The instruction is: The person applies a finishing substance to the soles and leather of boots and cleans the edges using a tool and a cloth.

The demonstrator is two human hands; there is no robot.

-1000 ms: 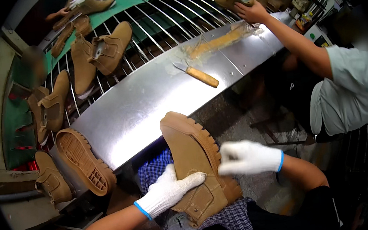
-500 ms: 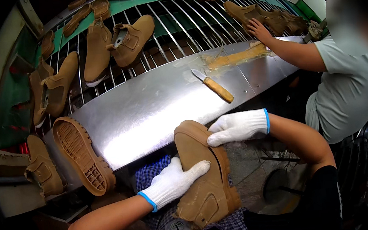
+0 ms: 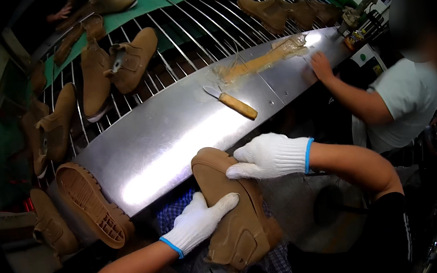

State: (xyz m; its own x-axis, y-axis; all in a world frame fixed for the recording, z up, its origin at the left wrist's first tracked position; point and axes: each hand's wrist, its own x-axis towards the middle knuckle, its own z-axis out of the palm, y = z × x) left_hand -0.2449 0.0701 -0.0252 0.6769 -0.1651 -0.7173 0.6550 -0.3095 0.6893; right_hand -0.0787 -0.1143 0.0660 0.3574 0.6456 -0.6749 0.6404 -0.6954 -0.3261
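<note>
Tan suede boot lies across lap, just below steel bench edge. Gloved left hand clasps its side; gloved right hand grips toe end. Wooden-handled knife on bench.

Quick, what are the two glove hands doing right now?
Left hand: closed on the side of the tan boot, holding it.
Right hand: pressed flat over the boot's toe, fingers gripping it.

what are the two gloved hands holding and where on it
A tan suede boot. The left hand grips its side along the upper; the right hand presses on the toe end, near the sole edge.
</note>
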